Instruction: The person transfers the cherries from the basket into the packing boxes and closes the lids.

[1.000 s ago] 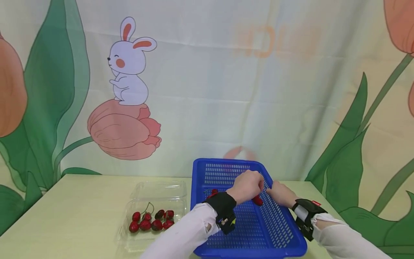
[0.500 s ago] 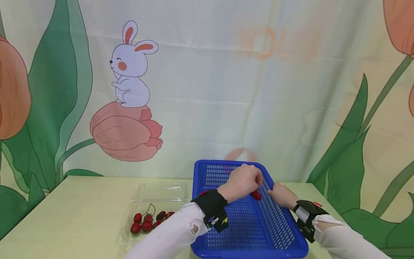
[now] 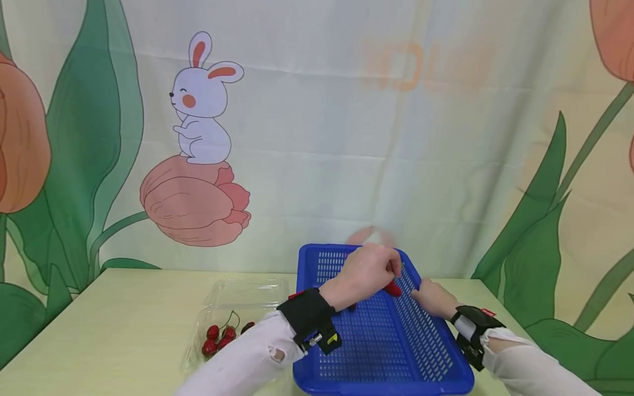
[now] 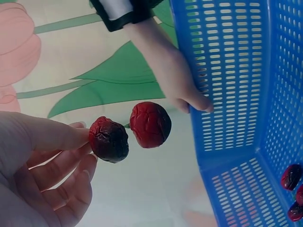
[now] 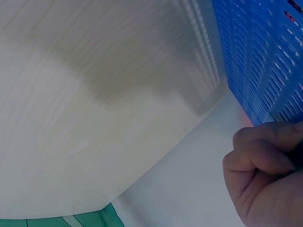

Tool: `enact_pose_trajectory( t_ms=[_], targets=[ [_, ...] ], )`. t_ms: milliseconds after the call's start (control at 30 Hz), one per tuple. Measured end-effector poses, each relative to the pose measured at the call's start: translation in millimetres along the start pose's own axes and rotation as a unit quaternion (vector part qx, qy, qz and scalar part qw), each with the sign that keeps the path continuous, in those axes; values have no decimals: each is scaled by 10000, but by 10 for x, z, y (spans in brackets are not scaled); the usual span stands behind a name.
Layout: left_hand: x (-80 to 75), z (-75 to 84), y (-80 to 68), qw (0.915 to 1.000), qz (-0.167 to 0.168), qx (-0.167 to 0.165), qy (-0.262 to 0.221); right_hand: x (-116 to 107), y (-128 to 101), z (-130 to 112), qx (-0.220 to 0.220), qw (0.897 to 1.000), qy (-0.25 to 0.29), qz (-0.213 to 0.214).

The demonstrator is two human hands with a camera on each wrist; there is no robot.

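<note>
Left hand (image 4: 35, 165) at lower left, fingertips pinching a dark red cherry (image 4: 109, 139). A second, brighter cherry (image 4: 150, 124) hung just beside it, possibly joined by a stem, though none showed. Right hand (image 4: 177, 82) gripped the rim of the blue basket (image 4: 236, 71). Three dark cherries (image 4: 292, 189) lay in the basket's lower corner.

A clear plastic box (image 3: 233, 316) of loose cherries (image 3: 218, 340) sits on the pale table (image 3: 124, 319) before a rabbit backdrop (image 3: 203, 110).
</note>
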State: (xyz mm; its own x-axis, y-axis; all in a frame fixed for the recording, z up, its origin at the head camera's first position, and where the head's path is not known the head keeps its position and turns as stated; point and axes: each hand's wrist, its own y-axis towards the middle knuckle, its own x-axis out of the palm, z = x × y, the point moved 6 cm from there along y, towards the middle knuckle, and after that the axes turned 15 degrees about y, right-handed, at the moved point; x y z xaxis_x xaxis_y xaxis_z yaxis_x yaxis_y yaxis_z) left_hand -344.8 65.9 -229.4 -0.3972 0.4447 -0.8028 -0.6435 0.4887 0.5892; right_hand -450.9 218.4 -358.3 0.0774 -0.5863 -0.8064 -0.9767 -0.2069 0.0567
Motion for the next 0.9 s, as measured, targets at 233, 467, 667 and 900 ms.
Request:
enact_pose_trajectory(
  t_ms=[233, 467, 667, 900],
  targets=[
    [-225, -9, -75, 9981, 515, 285, 166, -6, 5, -32, -28, 10000, -24, -87],
    [-304, -83, -145, 9979, 579, 249, 132, -8, 0, -38, 28, 9999, -80, -91],
    [-340, -182, -247, 9992, 395, -8, -29, 13, -14, -25, 164, 9998, 3, -119],
    [-431, -237, -343, 9987, 489, -56, -99, -2, -52, -41, 127, 9998, 68, -102]
  ],
)
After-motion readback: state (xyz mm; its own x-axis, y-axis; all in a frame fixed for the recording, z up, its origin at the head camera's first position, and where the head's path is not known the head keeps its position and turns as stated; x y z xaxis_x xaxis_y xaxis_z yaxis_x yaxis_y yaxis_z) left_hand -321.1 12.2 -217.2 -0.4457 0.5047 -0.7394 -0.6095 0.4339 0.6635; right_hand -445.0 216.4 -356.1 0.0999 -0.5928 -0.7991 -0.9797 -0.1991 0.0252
